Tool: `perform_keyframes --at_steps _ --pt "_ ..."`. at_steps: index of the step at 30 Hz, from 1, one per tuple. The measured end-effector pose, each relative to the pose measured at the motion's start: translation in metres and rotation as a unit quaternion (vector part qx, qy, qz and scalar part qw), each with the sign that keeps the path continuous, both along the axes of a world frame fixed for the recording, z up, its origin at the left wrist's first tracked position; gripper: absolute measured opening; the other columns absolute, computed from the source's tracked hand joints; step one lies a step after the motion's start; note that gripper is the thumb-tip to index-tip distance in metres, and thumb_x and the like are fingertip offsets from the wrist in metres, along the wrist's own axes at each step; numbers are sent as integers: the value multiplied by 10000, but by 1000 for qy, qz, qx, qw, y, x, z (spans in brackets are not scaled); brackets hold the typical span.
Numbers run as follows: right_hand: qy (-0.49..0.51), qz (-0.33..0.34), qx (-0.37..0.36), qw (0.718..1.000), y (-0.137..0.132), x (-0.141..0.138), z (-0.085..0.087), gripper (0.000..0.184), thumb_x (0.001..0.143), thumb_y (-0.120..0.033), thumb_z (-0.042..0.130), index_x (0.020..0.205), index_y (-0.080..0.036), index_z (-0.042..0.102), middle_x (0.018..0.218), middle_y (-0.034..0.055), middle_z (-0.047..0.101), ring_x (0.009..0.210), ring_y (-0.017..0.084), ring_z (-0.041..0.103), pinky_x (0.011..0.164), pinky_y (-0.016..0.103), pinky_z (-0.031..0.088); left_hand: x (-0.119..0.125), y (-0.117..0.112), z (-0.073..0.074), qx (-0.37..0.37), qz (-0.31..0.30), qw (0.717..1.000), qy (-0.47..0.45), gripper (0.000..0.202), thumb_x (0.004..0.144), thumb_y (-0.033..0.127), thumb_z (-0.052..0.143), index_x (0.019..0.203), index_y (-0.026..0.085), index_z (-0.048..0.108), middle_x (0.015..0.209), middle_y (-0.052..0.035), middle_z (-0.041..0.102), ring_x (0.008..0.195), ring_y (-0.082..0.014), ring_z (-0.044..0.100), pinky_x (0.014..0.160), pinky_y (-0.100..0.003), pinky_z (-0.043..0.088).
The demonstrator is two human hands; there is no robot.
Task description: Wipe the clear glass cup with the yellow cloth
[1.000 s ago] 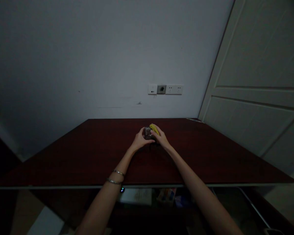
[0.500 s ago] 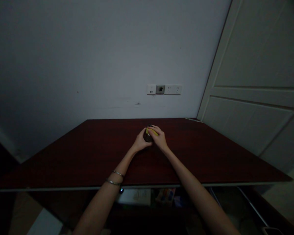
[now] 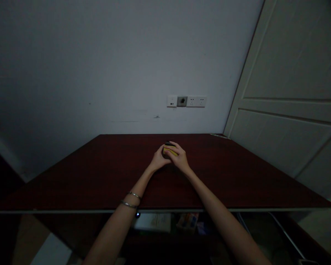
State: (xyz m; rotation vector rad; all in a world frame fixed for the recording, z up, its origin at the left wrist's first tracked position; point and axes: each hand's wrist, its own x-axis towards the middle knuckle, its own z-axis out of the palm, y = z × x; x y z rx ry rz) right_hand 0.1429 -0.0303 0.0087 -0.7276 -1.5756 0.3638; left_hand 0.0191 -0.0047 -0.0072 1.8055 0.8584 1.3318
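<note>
Over the middle of the dark red table [image 3: 121, 173], my two hands meet around a small dark rounded object [image 3: 168, 144]. My left hand [image 3: 158, 160] is wrapped round its left side, thumb toward me. My right hand [image 3: 181, 159] grips a yellow sponge-like pad [image 3: 171, 152] and presses it against the dark object. Fingers cover much of both things, so the exact kind of the dark object cannot be made out. Two bracelets [image 3: 129, 204] circle my left wrist.
Behind the table rises a pale wall with socket plates [image 3: 191, 101]. A white panelled door [image 3: 287, 117] stands at the right. Below the table's front edge, a white box-like thing [image 3: 153, 222] and small packets [image 3: 188, 221] lie in shadow.
My right hand has shifted the yellow pad slightly down and left over the dark object, covering its glossy front. My left hand keeps its hold. The view has moved slightly.
</note>
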Motion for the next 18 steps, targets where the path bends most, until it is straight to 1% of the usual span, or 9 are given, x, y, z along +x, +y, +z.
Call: perform_keyframes --at_steps 3,5,8,11,13,15,18 --pt "64 -9 -44 997 10 4 -1 253 739 -365 570 935 -244 676 1077 50 613 1045 200 534 954 368 382 0 0 -1 40 -18 999 18 781 479 168 740 1199 136 440 1139 -98 550 1039 -225 520 911 -351 395" --pt "76 11 -71 995 14 9 -1 269 718 -384 587 926 -240 680 1059 50 627 1046 207 535 958 379 378 1 -1 -1 50 -25 998 29 784 473 180 752 1194 143 446 1135 -92 552 1037 -223 520 911 -348 395" --pt "54 59 -83 993 14 16 1 269 677 -388 629 901 -249 688 1123 48 596 1067 219 523 950 381 384 1 -1 0 33 -25 999 12 743 484 208 760 1160 130 463 1110 -99 564 1007 -216 535 887 -337 412" --pt "21 84 -67 994 8 16 2 242 655 -370 656 871 -269 695 1185 31 555 1087 223 511 958 382 375 2 -1 2 1 -33 999 -31 658 523 212 741 1118 108 479 1072 -109 579 955 -202 558 846 -321 435" --pt "20 78 -56 995 6 13 3 236 662 -362 652 878 -276 693 1200 26 544 1101 223 502 969 381 365 2 -1 4 -14 -42 997 -55 648 527 205 735 1113 104 477 1072 -111 579 946 -197 561 840 -317 438" --pt "37 62 -52 996 5 10 4 247 684 -363 631 907 -271 686 1186 32 557 1102 220 504 968 376 368 3 -1 5 -21 -45 996 -69 686 513 206 744 1130 100 463 1097 -119 567 966 -200 553 858 -324 432" --pt "80 27 -66 994 10 10 2 279 707 -382 600 929 -234 680 1097 48 617 1062 219 535 954 377 385 2 -2 5 -15 -38 998 -50 771 477 216 765 1167 101 442 1131 -127 549 1017 -220 530 901 -356 408"
